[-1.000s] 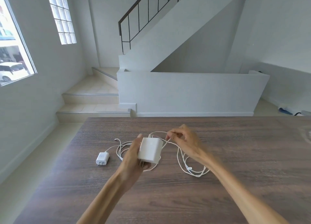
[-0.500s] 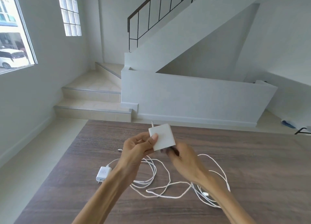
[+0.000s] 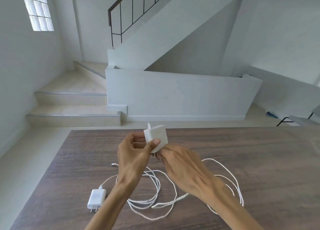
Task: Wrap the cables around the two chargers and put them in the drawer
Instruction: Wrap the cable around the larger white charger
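My left hand (image 3: 133, 153) grips a large white square charger (image 3: 156, 137) above the dark wooden table (image 3: 251, 160), thumb pressed on its front face. A cable plug sticks out of the charger's top. My right hand (image 3: 183, 169) is just below the charger at its prong end, fingers curled; whether it pinches the cable is hidden. Long white cables (image 3: 155, 195) lie in loose loops on the table under both hands. A smaller white charger (image 3: 96, 198) lies flat at the front left with its own cable attached. No drawer is in view.
Beyond the table's far edge are beige tiled steps (image 3: 72, 108), a low white wall (image 3: 181, 98) and a staircase with a black railing. A black-legged bench (image 3: 303, 120) stands at the far right.
The large charger was lifted off the table and raised. My right hand moved from the cable beside it to beneath the charger. The cable loops spread out on the table.
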